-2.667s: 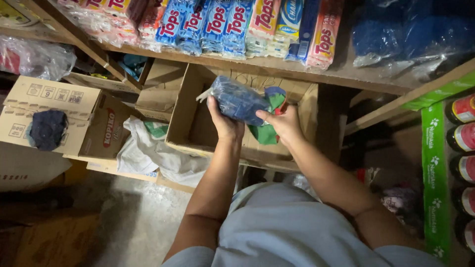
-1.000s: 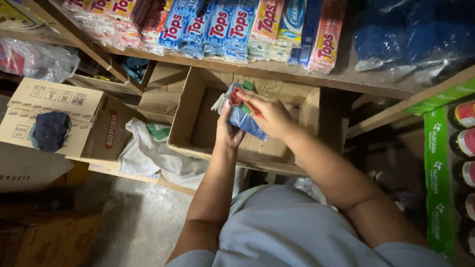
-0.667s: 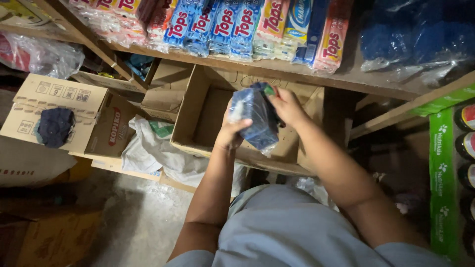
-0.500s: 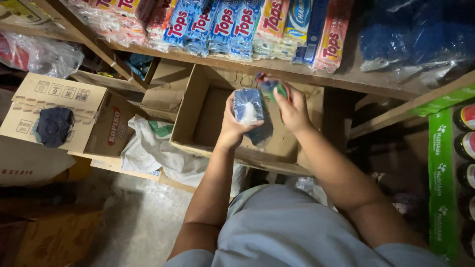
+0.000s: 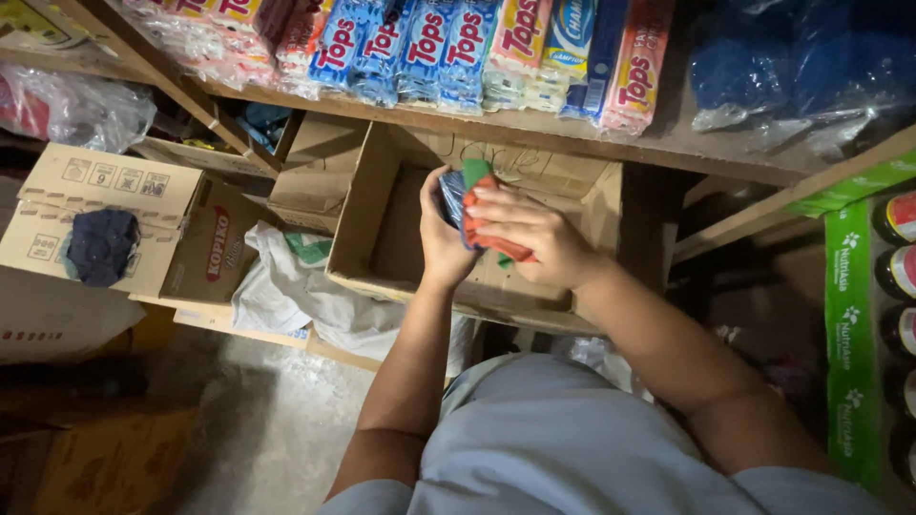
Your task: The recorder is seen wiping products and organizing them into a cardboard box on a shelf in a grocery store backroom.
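The left hand (image 5: 447,234) is curled around a bundle of small packets (image 5: 477,205), with its fingers behind the blue side of it; the right hand (image 5: 530,234) lies flat on the front, its fingers spread over the orange and green packets, so both hands hold the same bundle between them. The bundle stands upright, just above the open cardboard box (image 5: 377,215), which sits on the lower shelf (image 5: 286,334) under the person's arms; what is inside the box I cannot tell, because it is dark. Beside the box on the left lies a white plastic bag (image 5: 286,296), and further left a second carton (image 5: 124,229) with a dark blue cloth (image 5: 100,246) on its flap. Above, on the upper shelf (image 5: 668,143), there is a row of blue and red snack packs (image 5: 429,48); at the right edge, some bottles (image 5: 897,272) stand behind a green strip.
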